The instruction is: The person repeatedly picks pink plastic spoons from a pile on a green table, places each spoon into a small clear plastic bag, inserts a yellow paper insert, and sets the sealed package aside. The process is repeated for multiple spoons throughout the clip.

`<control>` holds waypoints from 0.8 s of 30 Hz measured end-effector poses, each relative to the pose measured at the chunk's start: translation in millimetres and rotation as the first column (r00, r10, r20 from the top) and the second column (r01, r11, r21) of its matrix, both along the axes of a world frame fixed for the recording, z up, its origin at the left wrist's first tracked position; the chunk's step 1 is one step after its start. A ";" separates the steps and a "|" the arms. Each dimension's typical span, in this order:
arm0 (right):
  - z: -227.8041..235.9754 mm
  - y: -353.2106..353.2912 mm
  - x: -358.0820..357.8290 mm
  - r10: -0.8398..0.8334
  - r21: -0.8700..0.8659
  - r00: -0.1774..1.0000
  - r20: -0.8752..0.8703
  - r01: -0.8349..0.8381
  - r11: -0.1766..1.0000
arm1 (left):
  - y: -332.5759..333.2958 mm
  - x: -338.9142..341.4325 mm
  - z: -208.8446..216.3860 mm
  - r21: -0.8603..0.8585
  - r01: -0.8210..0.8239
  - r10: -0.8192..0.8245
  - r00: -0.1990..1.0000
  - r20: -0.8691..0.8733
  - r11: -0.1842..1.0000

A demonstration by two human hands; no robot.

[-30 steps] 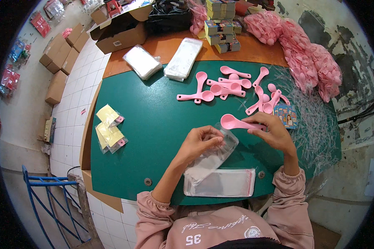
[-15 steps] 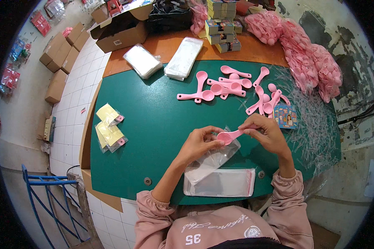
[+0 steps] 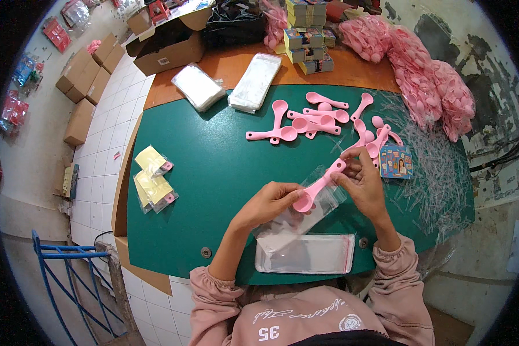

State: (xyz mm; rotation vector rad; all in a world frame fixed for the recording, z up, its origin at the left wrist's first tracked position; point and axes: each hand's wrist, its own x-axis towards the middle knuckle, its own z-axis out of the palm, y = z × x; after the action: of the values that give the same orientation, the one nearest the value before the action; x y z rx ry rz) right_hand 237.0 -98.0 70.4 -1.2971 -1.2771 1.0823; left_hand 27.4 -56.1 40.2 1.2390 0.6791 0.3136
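A pink measuring spoon (image 3: 314, 192) lies slantwise between my two hands, bowl toward the lower left. My left hand (image 3: 273, 201) pinches it near the bowl, together with a clear plastic bag (image 3: 292, 224) beneath. My right hand (image 3: 361, 179) holds the spoon's handle near its holed end. I cannot tell whether the spoon is inside the bag or on top of it. Below, a stack of clear bags (image 3: 305, 254) lies near the table's front edge. Beyond my right hand is a pile of loose pink spoons (image 3: 323, 123), with a stack of blue printed cards (image 3: 396, 162) beside it.
Several packed bags with yellow cards (image 3: 154, 185) lie on the green table (image 3: 213, 173) at left. Two stacks of clear bags (image 3: 255, 82) and bundled cards (image 3: 305, 46) stand at the back. Clear plastic strips (image 3: 435, 184) and bulging bags of pink spoons (image 3: 415, 81) occupy the right.
The spoon has swung steeper, its bowl moving lower and its handle end higher. My right hand has shifted slightly up and left, and the bag now lies spread beneath the spoon.
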 end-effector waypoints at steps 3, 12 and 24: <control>-2.7 -5.6 -6.3 -0.012 0.069 0.997 0.072 0.007 0.998 | -4.3 4.0 6.0 0.045 -0.094 0.093 0.995 0.028 0.995; 1.8 -3.1 26.9 0.210 0.178 0.941 0.267 -0.262 0.949 | -7.5 1.6 15.4 -0.100 -0.298 0.308 0.945 0.113 0.949; -26.9 -23.6 185.4 -0.453 0.235 0.269 0.850 0.576 0.783 | -7.1 8.4 19.4 -0.083 -0.237 0.247 0.957 0.152 0.968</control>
State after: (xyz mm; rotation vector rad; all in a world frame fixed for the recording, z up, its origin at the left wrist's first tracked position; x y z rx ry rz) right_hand 422.4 -121.6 43.6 -2.3381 -1.2856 -0.1253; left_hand 35.8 -63.3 59.6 1.0574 0.6963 0.5852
